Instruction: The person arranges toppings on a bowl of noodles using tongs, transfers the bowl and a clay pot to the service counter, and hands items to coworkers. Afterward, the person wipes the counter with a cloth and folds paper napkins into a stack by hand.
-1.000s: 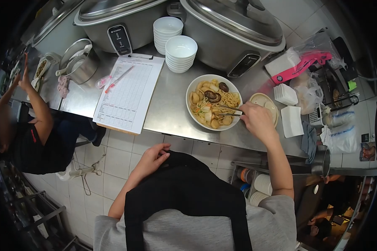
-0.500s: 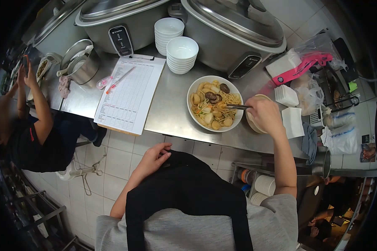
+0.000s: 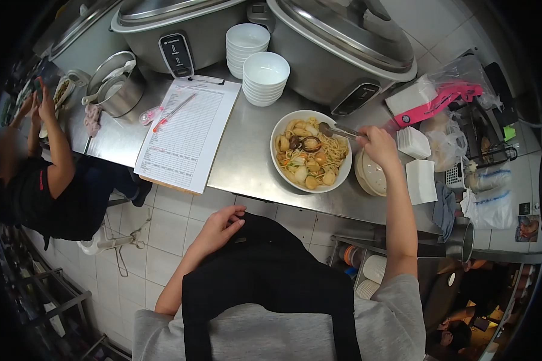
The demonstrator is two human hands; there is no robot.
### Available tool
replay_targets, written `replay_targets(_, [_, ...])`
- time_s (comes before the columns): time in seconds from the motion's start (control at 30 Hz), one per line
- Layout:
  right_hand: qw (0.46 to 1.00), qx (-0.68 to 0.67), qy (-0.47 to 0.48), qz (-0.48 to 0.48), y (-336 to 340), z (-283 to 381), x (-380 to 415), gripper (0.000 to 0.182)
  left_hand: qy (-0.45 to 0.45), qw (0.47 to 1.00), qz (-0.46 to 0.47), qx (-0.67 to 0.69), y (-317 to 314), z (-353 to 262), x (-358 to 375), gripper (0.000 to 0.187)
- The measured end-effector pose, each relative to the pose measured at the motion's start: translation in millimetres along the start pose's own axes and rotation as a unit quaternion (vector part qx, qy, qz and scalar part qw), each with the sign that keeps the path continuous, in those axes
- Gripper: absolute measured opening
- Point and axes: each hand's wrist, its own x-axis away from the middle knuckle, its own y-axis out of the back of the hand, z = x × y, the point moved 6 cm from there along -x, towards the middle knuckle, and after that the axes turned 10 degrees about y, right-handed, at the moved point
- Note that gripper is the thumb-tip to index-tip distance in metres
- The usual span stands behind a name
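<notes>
My right hand (image 3: 379,147) is closed around a pair of metal tongs (image 3: 347,130). The tips of the tongs touch a dark mushroom (image 3: 326,129) at the upper right of a white bowl (image 3: 276,165). Inside that bowl are noodles (image 3: 337,146), pale chunks and more dark mushroom slices. Below my right wrist sits a smaller cream bowl (image 3: 370,174), partly covered by the forearm. My left hand (image 3: 221,228) rests against the black apron (image 3: 259,259), holding nothing, its fingers loosely bent and apart.
Stacked white bowls (image 3: 266,72) stand before large cookers (image 3: 343,48). A clipboard with a printed sheet (image 3: 190,129) and a pen lie at left, near a metal pot (image 3: 119,90). Napkins (image 3: 421,180) are on the right. Another person (image 3: 57,174) is at far left.
My right hand has moved slightly up, lifting the tongs from the middle right of the noodles to the mushroom at the upper right. My left hand has barely moved.
</notes>
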Motion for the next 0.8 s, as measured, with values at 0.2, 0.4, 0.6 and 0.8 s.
replay_targets(0.2, [0.999, 0.018, 0.020, 0.032, -23, 3, -11, 0.018, 0.003, 1.000, -0.015, 0.015, 13, 6, 3, 0.032])
replay_targets(0.4, [0.999, 0.016, 0.035, -0.030, 10, 24, -1, 0.019, 0.037, 0.998, -0.038, 0.015, 36, 12, 12, 0.032])
replay_targets(0.6, [0.997, -0.026, 0.020, 0.066, -35, -6, -22, 0.020, 0.017, 0.999, -0.046, 0.022, 56, 15, 11, 0.032])
replay_targets(0.8, [0.999, 0.004, -0.030, 0.044, -5, 4, -6, 0.017, 0.015, 0.998, -0.048, 0.028, 70, 23, 9, 0.032])
